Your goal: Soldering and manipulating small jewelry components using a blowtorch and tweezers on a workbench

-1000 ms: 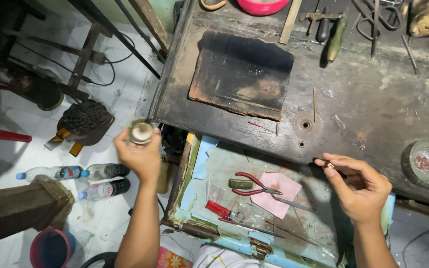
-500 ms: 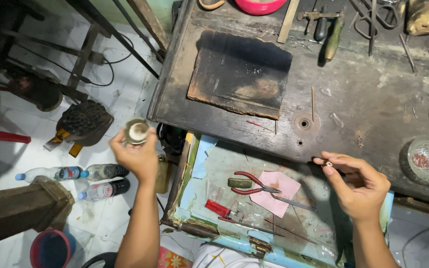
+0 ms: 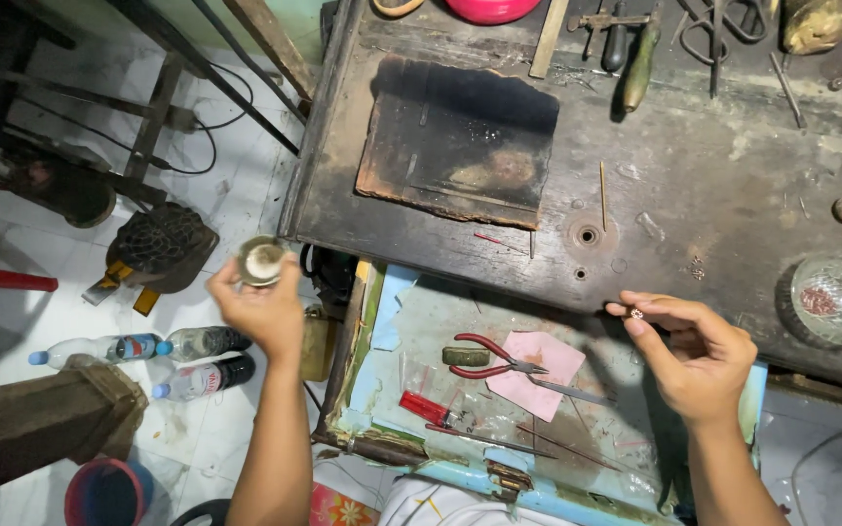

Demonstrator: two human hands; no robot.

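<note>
since the earlier frames the left hand [image 3: 263, 307] has carried the small round metal cup [image 3: 261, 261] a little further up and out over the floor, left of the worktop [image 3: 733, 185]; the right hand [image 3: 699, 356] has barely shifted. the left hand is clenched around the cup, its open mouth facing up, held beside the worktop's left edge above the plastic bottles [image 3: 148, 356] on the tiled floor. the right hand pinches a tiny pale bead-like piece [image 3: 636, 314] between thumb and fingertips, just at the worktop's front edge. below it, in the open drawer [image 3: 411, 312], red-handled pliers [image 3: 499, 356] lie partly on a pink paper [image 3: 543, 360]. a charred board [image 3: 455, 141] rests on the worktop, well apart from both hands.
</note>
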